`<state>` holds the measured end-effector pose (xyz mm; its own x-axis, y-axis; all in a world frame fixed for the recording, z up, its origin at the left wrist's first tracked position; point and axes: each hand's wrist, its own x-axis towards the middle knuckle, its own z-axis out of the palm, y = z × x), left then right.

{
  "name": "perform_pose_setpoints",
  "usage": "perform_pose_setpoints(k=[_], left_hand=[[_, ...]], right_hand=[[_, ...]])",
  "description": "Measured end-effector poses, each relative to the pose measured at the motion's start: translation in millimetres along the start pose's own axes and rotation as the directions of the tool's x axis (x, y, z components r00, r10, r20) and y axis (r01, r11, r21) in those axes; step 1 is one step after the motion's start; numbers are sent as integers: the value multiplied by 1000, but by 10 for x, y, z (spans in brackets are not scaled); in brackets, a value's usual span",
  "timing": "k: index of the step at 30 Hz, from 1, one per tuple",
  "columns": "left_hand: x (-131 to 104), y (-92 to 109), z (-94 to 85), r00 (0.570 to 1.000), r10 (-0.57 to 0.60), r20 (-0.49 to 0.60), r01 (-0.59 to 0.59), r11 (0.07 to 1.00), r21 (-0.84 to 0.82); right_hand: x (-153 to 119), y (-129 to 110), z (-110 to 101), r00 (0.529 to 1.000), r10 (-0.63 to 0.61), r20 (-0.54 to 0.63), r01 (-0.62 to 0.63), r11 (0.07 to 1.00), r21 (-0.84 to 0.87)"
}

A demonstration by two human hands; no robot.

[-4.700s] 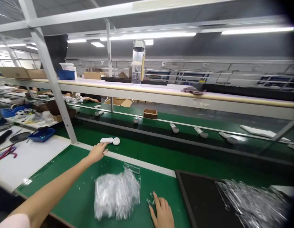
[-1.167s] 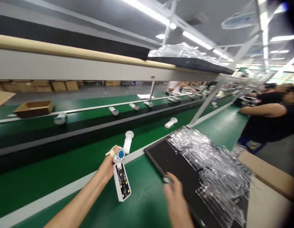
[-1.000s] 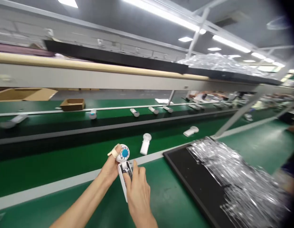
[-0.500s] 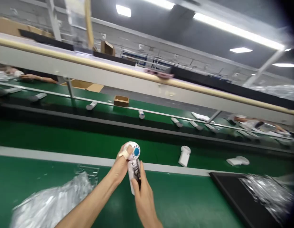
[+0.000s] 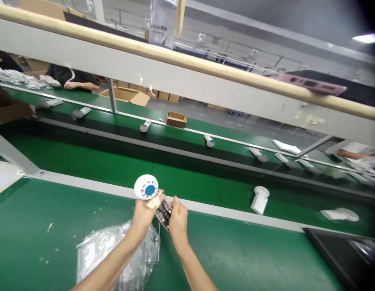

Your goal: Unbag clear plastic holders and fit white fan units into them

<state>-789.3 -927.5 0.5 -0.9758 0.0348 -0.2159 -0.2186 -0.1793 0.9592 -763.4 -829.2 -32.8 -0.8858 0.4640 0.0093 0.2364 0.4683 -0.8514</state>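
A white handheld fan (image 5: pixel 141 186) with a round slotted head and a blue centre disc is held over the near edge of the belt. Its handle slants down to the right, with a dark circuit board (image 5: pixel 163 214) exposed. My left hand (image 5: pixel 142 216) is closed round the neck just under the head, with a pale wrap on the thumb. Along the handle's right side, my right hand (image 5: pixel 179 220) has its fingers bent in against the edge. A heap of clear plastic bags (image 5: pixel 120 258) lies on the green bench under my left forearm.
Two more white fans (image 5: pixel 260 201) lie on the green belt to the right. A black tray (image 5: pixel 335 250) sits at the bench's right. Across the belt are several fans, a small cardboard box (image 5: pixel 176 120) and another person's arm (image 5: pixel 87 86). A shelf beam (image 5: pixel 187 83) crosses above.
The view has swung left and down. The fan has turned: its head faces me more, and its handle now slants right. It has moved left relative to the bag heap.
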Motion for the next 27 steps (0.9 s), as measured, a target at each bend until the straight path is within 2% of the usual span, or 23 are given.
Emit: perform_pose_setpoints(k=[3,5,7,9,11,12,14,15,16,18,19,21,24,27], left_hand=[[510,37,-249,999,-27,-46,33,989,143],[954,43,-443,991,-73,-109,96,971,219],[1383,52,-661,975,-88,-203,149,939,311],[1706,81,-884,948,-70,-310,202,886,418],[1878,144,-1074,904,-9,-428,260,807,531],[1912,187,-1142,876,44,-480,283,761,584],[1906,282,-1197,834,176,-522,286,671,684],[1884,325,-1174,836,238,-495,256,630,734],[1858,357,-1113,857,280,-432,199,594,780],[1805,365,-864,926,294,-236,44,540,841],[1777,333,-675,952,277,-131,-35,523,851],[1696,187,-167,971,235,51,-168,511,843],[1441,-185,878,946,183,267,-324,531,783],[1026,-641,2152,905,149,397,-410,546,730]], right_hand=[[238,-57,240,988,-78,137,87,994,-62],[307,-25,353,953,-154,263,190,974,-119],[274,45,446,884,-226,410,314,935,-163],[182,121,530,797,-261,544,417,890,-185],[106,174,602,739,-259,621,471,859,-203],[94,191,624,729,-250,637,479,852,-213],[132,219,616,737,-226,637,462,856,-231],[175,238,576,752,-210,625,440,866,-238],[225,267,508,775,-191,602,406,881,-243],[310,367,293,835,-142,531,312,918,-245],[331,440,149,867,-111,485,255,937,-240],[314,628,-192,922,-43,386,137,966,-220],[169,992,-814,965,37,260,12,983,-184],[-14,1455,-1537,955,168,243,-168,986,-22]])
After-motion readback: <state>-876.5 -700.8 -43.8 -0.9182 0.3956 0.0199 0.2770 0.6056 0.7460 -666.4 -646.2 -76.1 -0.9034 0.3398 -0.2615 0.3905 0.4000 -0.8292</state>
